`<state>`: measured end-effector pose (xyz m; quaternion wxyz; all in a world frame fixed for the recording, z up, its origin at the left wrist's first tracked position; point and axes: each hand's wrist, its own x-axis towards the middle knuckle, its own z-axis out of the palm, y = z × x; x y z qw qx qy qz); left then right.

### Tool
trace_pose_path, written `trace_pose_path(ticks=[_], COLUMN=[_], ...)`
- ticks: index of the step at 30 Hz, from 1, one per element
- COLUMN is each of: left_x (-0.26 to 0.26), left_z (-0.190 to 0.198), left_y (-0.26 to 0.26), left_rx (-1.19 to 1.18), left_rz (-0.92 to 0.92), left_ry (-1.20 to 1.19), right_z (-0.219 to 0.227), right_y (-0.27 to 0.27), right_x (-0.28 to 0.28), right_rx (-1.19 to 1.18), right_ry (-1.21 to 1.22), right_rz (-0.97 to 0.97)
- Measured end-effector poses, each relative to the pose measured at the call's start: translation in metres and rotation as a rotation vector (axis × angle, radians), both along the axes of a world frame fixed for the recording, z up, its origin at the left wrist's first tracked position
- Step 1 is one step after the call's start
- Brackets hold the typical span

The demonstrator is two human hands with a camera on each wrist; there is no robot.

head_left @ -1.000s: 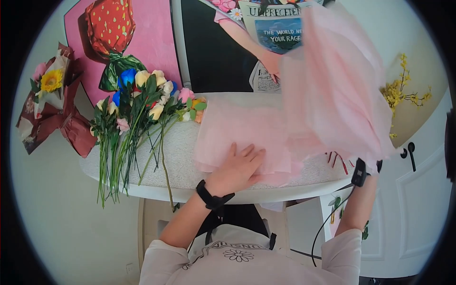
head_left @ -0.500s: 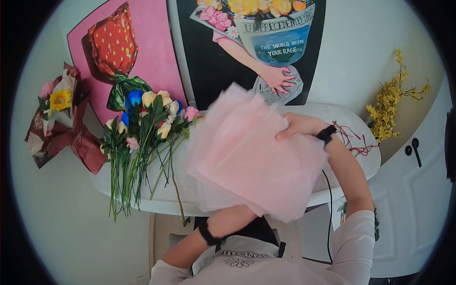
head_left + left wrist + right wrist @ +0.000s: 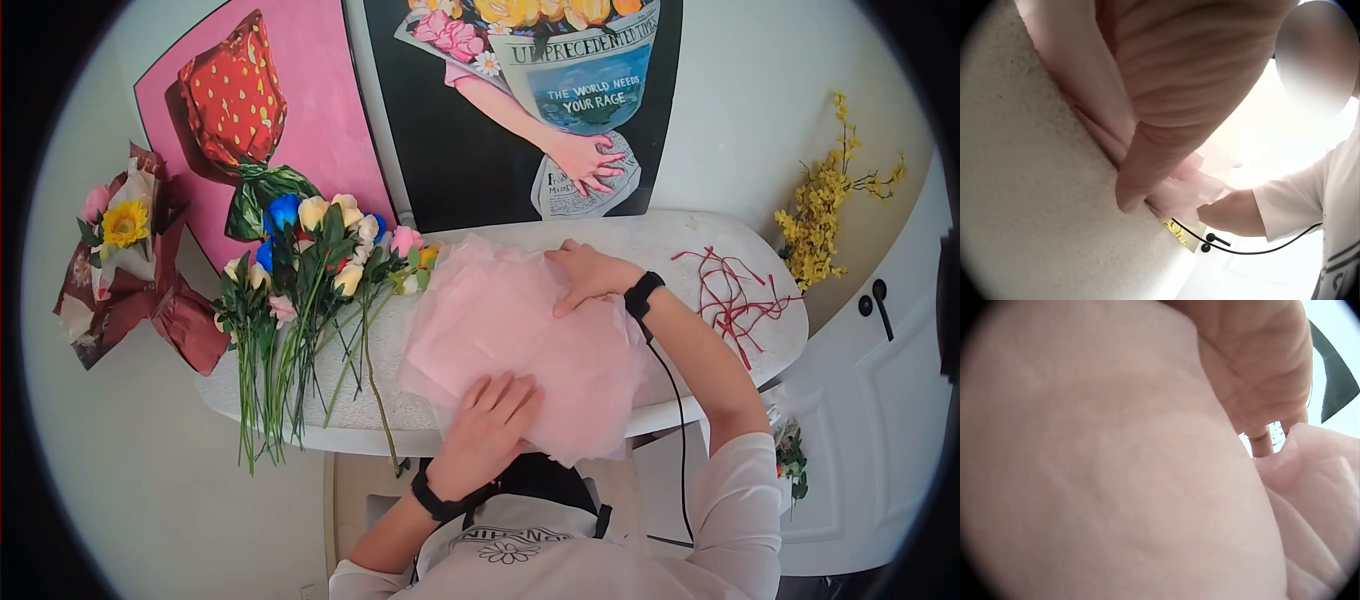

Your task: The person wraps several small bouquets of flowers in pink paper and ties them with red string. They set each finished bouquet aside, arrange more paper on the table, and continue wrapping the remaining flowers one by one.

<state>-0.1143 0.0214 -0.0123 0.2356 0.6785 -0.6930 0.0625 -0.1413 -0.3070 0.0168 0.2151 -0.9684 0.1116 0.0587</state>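
Observation:
In the head view a stack of thin, crinkled pink wrapping sheets (image 3: 500,320) lies on the table in front of the person. The left hand (image 3: 490,420) rests on its near edge, fingers straight and side by side. At the far right edge the right hand (image 3: 595,275) touches the sheets with fingers and thumb spread. The left wrist view shows the left thumb (image 3: 1141,175) beside the edge of the pink layers. Seen from the right wrist, the right palm (image 3: 1254,362) arches over the pink sheet (image 3: 1322,487), and the fingertips are partly hidden behind it.
Several artificial flowers (image 3: 300,260) with long stems lie left of the sheets, some stems past the table edge (image 3: 330,438). Thin red cords (image 3: 735,300) lie tangled at the right. A wrapped sunflower bouquet (image 3: 130,260), two pictures and yellow blossoms (image 3: 815,240) stand around. A black cable (image 3: 683,440) hangs from the right wrist.
The right hand swung the raised pink sheets leftward and down, and they now lie flatter on the table. The left hand, covered half a second ago, is now on top of them.

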Motion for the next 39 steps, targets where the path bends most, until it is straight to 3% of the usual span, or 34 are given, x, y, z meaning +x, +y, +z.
trace_pose_path(ticks=[4,7,10,14,20,22,24,29,32,33,36,39], left_x=[0.009,0.011,0.015,0.025,0.038,0.041,0.044,0.054,0.062,0.065,0.069,0.068], left_z=[-0.009,-0.009,-0.003,0.003,0.005,-0.003,-0.013,-0.027,-0.029,-0.027,-0.019,-0.013], left_y=[-0.001,-0.001,0.001,-0.006,-0.037,-0.045,-0.05,-0.05,-0.044,-0.04,-0.029,-0.02], left_rx=[-0.004,-0.011,-0.004,-0.039,-0.133,-0.126,-0.136,-0.293,-0.277,-0.28,-0.295,-0.236], left_rz=[-0.021,-0.025,-0.016,0.048,0.273,0.254,0.244,0.304,0.358,0.386,0.443,0.457], left_ry=[-0.049,-0.062,-0.105,-0.186,-0.139,0.13,0.337,0.615,0.833,0.811,0.735,0.604], right_z=[-0.01,-0.004,0.007,-0.01,-0.017,-0.022,-0.044,-0.036,-0.037,-0.041,-0.04,-0.043], right_y=[0.002,0.004,0.013,0.017,0.034,0.042,0.029,0.045,0.049,0.048,0.049,0.054], right_x=[-0.015,-0.019,-0.032,-0.065,-0.135,-0.147,-0.151,-0.123,-0.102,-0.096,-0.082,-0.079], right_rx=[0.258,0.348,0.432,0.575,0.883,0.931,0.747,0.383,0.529,0.612,0.195,-0.112], right_ry=[-0.051,0.097,0.082,-0.217,-0.557,-0.711,-0.654,-0.546,-0.574,-0.595,-0.483,-0.639], right_rz=[-0.143,-0.186,-0.19,-0.294,-0.702,-0.813,-0.857,-0.86,-0.679,-0.613,-0.558,-0.529])
